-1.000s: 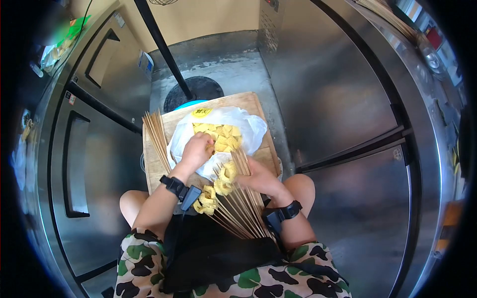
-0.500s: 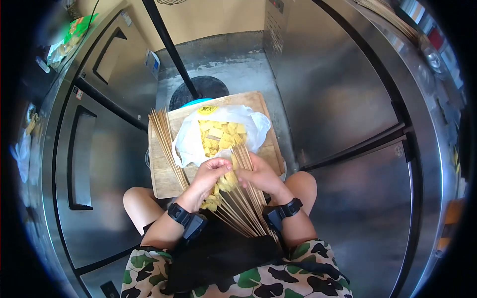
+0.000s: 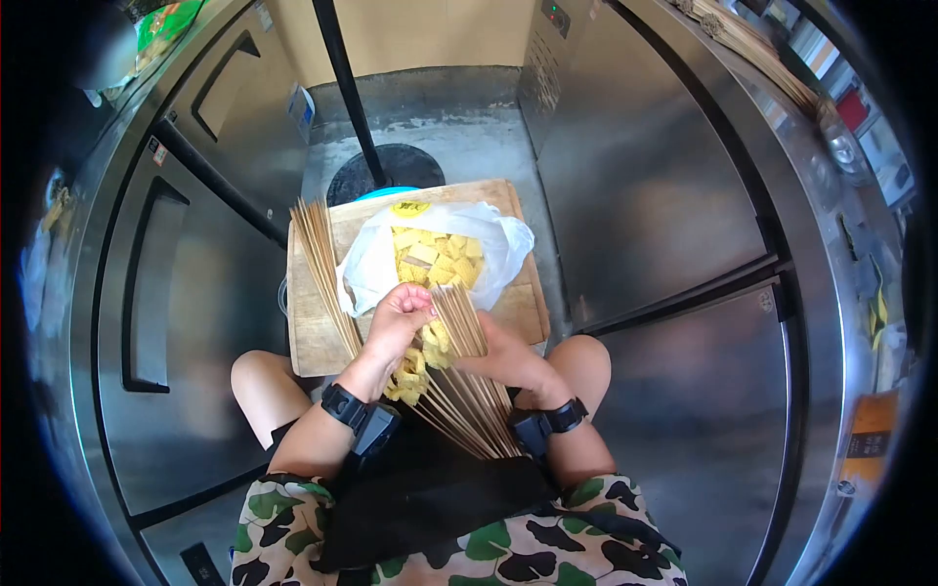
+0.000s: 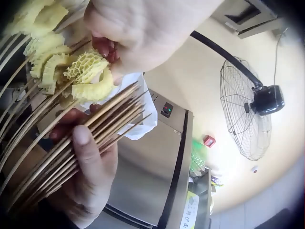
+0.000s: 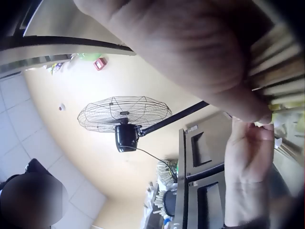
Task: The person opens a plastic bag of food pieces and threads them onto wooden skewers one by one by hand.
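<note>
My right hand (image 3: 513,356) grips a bundle of bamboo skewers (image 3: 457,317); its thumb lies along the sticks (image 4: 102,138) in the left wrist view. Beside their points, my left hand (image 3: 393,327) pinches a yellow piece of honeycomb tripe (image 4: 88,69) in its curled fingers. More tripe pieces (image 3: 408,376) are threaded on skewers fanned out below the hands. In front of both hands, an open white plastic bag (image 3: 503,244) holds many cut yellow tripe pieces (image 3: 440,256). In the right wrist view my right hand (image 5: 190,52) covers much of the work.
The bag lies on a wooden board (image 3: 318,347) before my knees. Loose skewers (image 3: 318,259) lie along the board's left side. Steel fridges (image 3: 664,195) stand close on both sides. Behind the board rises a fan's black pole (image 3: 347,98) on a round base (image 3: 415,161).
My left hand has come back from inside the bag toward the skewers, now with a tripe piece at its fingers. The skewer bundle in my right hand has shifted slightly left.
</note>
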